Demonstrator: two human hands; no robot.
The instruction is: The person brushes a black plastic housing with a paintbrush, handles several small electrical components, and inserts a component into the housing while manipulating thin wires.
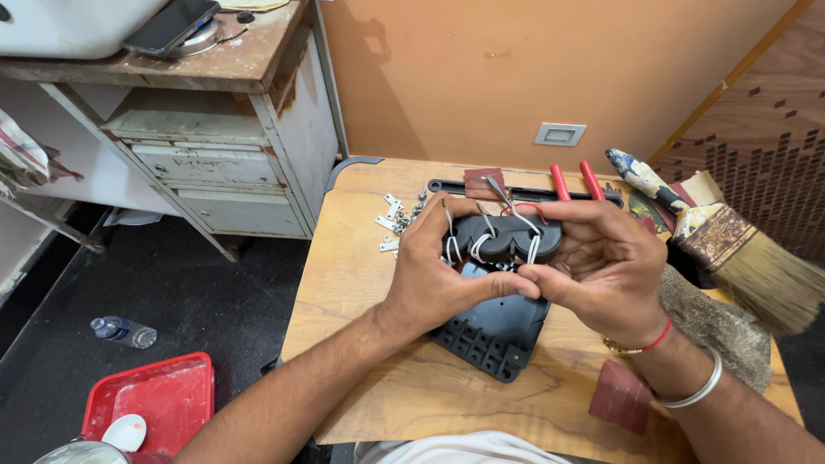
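hands meet over a wooden table [387, 378] — left hand [434, 271] and right hand [601, 258] both clasp a dark moulded plastic part with white wires [507, 236], thumbs touching.

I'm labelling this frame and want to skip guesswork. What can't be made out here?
- Dark wired part, head view: its lower face is covered by the left hand and right hand.
- Black plate: its top is behind the hands.
- Pliers: jaws hidden by the right hand.
- Small metal bits: too small to identify.
- Brush: bristles cut by the right edge.
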